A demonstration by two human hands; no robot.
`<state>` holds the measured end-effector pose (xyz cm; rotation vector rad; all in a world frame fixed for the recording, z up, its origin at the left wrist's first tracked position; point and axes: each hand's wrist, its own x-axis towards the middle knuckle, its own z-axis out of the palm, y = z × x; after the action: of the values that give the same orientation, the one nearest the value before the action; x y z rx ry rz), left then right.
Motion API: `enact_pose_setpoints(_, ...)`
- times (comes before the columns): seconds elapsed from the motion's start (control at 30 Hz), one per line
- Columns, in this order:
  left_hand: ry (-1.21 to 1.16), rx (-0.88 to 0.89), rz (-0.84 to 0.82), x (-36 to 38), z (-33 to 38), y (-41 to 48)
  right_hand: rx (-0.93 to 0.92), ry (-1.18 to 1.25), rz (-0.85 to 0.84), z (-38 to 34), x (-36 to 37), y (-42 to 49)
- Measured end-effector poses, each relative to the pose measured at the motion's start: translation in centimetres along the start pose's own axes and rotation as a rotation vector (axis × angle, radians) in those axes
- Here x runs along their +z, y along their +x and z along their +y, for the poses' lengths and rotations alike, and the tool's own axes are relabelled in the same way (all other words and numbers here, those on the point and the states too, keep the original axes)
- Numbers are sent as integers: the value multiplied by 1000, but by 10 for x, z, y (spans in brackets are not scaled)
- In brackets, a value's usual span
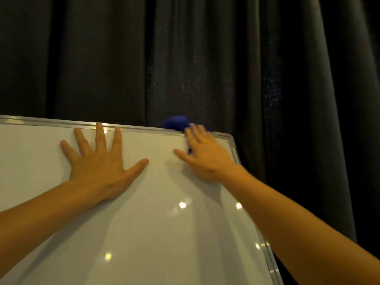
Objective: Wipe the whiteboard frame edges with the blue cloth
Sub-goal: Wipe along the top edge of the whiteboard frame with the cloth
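A whiteboard (144, 223) with a silver metal frame (51, 121) fills the lower left of the view. My left hand (98, 161) lies flat on the board with fingers spread, fingertips reaching the top frame edge. My right hand (203, 157) is blurred near the top right corner, its straight fingers pressing the blue cloth (176, 122) against the top frame edge. Most of the cloth bulges above the frame; a small dark bit shows under the palm.
A dark curtain (205, 58) hangs right behind the board and to its right. The frame's rounded top right corner (233, 140) lies just right of my right hand. The right frame edge (267, 254) runs down to the bottom of the view.
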<state>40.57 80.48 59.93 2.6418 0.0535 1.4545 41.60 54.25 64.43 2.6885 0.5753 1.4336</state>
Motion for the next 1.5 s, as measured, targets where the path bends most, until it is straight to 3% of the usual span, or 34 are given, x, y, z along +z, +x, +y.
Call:
enact_pose_setpoints(0.07, -1, 27, 11, 2, -2, -7, 161, -22, -21, 27, -8, -14)
enact_pose_setpoints(0.13, 1, 18, 12, 4, 7, -11, 217, 56, 8, 8, -3, -16)
enact_pose_setpoints(0.2, 13, -11, -18, 2, 22, -15, 86, 208, 43, -45, 10, 0)
enact_pose_setpoints(0.33, 113, 15, -1, 7, 24, -19, -187, 404, -42, -133, 12, 42)
enact_pose_setpoints(0.47, 27, -6, -6, 0, 14, -27, -267, 91, -46, -107, 7, 43)
enact_pose_setpoints(0.67, 20, 44, -33, 0, 10, -27, 45, -196, -32, 10, -4, -26)
enact_pose_setpoints(0.8, 37, 38, -72, -6, 41, -20, 136, -131, 155, 32, -11, -40)
enact_pose_setpoints(0.93, 20, 149, -10, -11, 65, -18, 407, -87, 93, 70, -28, -53)
enact_pose_setpoints(1.03, 25, 189, 5, -10, 80, -20, 654, 339, 58, 92, -39, -77)
enact_pose_setpoints(1.1, 24, 206, -3, -7, 92, -20, 606, 623, 205, 92, -47, -78)
enact_pose_setpoints(1.17, 28, 204, -5, -4, 101, -19, 584, 606, 376, 93, -63, -67)
enact_pose_setpoints(1.2, 32, 198, -1, -2, 103, -19, 567, 498, 376, 95, -74, -59)
enact_pose_setpoints(1.23, 33, 192, 3, -1, 104, -18, 556, 374, 287, 98, -87, -51)
enact_pose_setpoints(1.3, 32, 181, 4, 2, 105, -17, 549, 306, -129, 104, -119, -37)
enact_pose_setpoints(1.37, 39, 173, 13, 5, 104, -17, 550, 531, -607, 104, -145, -27)
enact_pose_setpoints(1.4, 43, 169, 23, 6, 104, -16, 555, 647, -705, 104, -149, -22)
enact_pose_setpoints(1.43, 45, 166, 29, 7, 104, -17, 574, 685, -702, 99, -147, -18)
enact_pose_setpoints(1.5, 43, 165, 34, 7, 105, -18, 588, 499, -405, 85, -125, -15)
